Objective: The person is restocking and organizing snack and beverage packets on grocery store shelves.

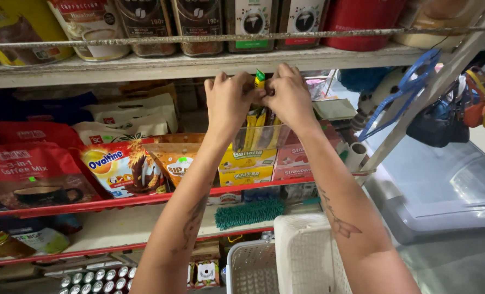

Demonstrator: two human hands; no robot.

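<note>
Left hand (229, 100) and right hand (289, 95) pinch yellow sachets (259, 81) above a clear box (253, 139) — mid-stocking; lowering them calls for care.

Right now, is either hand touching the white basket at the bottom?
No: the left hand and right hand both pinch yellow sachets up at the shelf, well above the white basket.
</note>
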